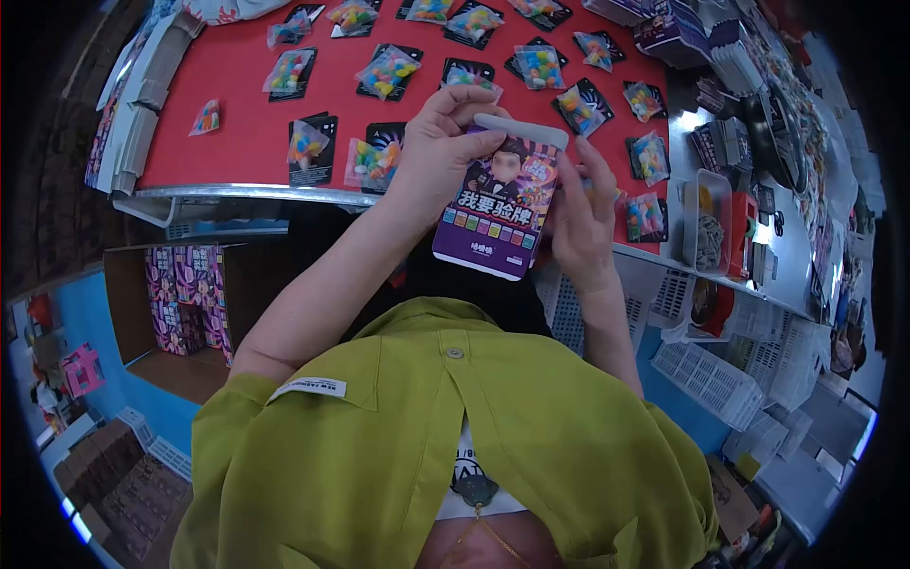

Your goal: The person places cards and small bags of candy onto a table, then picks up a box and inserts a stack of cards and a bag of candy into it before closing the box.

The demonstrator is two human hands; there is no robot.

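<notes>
A purple printed carton with a cartoon figure and large Chinese characters is held tilted above the table's front edge. My left hand grips its upper left corner, thumb on the front and fingers behind. The light top flap stands up at the open end. My right hand lies along the carton's right side, its fingers bent against that edge. Just beyond my hands, small clear bags of colourful candy rest on black cards. Whatever is inside the carton is hidden.
The red tabletop carries several candy bags in rows. Flat cartons are stacked at its left edge, more purple cartons at right. A clear plastic bin stands at right. Below left, a cardboard box holds purple cartons; white crates sit lower right.
</notes>
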